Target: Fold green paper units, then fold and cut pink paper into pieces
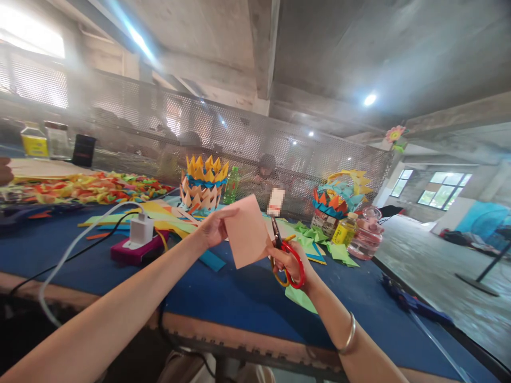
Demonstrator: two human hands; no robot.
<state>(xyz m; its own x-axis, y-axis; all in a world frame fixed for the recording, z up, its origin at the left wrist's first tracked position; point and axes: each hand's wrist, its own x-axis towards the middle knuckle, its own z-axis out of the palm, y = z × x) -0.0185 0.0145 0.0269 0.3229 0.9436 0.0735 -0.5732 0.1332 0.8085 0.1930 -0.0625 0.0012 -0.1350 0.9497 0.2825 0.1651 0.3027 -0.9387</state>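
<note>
A square sheet of pale peach paper (247,234) is held up above the blue table, tilted a little. My left hand (217,229) pinches its left edge, the thumb and fingers closed on it. My right hand (288,260) has scissors (298,266) with red and yellow handles in its grip, blades pointing up and away from the paper. The right fingertips also touch the paper's lower right corner. Behind the paper stands a folded-paper basket (203,183) in yellow, blue and peach. Green paper pieces (315,234) lie beyond my right hand.
A white charger (141,230) sits in a magenta power strip (128,250), its cables crossing the left side. Colourful folded pieces (99,189) are heaped at the back left. Another paper basket (327,207), a yellow bottle (345,229) and a pink jug (365,234) stand right. A glue gun (415,303) lies far right.
</note>
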